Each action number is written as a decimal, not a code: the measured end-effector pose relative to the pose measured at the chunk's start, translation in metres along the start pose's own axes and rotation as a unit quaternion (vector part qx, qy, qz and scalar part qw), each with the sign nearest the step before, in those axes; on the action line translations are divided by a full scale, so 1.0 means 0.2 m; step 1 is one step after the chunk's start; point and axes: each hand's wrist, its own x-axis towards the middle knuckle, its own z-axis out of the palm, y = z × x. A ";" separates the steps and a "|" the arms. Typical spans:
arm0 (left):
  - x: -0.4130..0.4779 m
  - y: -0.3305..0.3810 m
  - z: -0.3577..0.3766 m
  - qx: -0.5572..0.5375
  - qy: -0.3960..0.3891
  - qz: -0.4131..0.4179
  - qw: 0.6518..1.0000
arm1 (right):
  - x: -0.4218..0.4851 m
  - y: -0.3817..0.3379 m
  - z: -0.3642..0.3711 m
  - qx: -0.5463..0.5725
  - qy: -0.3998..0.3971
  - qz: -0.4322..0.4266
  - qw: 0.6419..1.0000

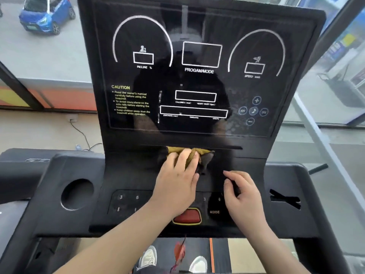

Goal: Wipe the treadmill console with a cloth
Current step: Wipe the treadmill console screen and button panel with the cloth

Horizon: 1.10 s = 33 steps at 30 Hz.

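The black treadmill console (197, 84) fills the view, with white dial outlines, a PROGRAM/MODE box and yellow CAUTION text on its glossy upright panel. A yellow-and-grey cloth (199, 156) lies on the ledge just below the panel. My left hand (178, 180) lies on top of the cloth, fingers spread over it and pressing it onto the ledge. My right hand (244, 196) hovers to the right over the lower button deck, fingers loosely curled and holding nothing.
A red stop button (187, 216) and a MODE key (214, 212) sit under my wrists. A round cup holder (77, 194) is at the left, a slot (284, 198) at the right. A red safety clip (179, 250) dangles above the belt and my shoes. Windows surround the machine.
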 end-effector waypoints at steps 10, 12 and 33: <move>0.46 0.61 0.12 0.050 -0.091 0.243 0.964 | 0.03 0.43 -0.45 -0.027 0.048 0.086 0.995; 0.45 0.65 0.15 0.048 -0.091 0.232 0.967 | 0.03 0.50 -0.52 -0.041 0.039 0.109 0.992; 0.12 0.69 0.23 0.019 -0.215 0.178 0.960 | -0.04 0.66 -0.62 -0.150 -0.129 0.107 0.974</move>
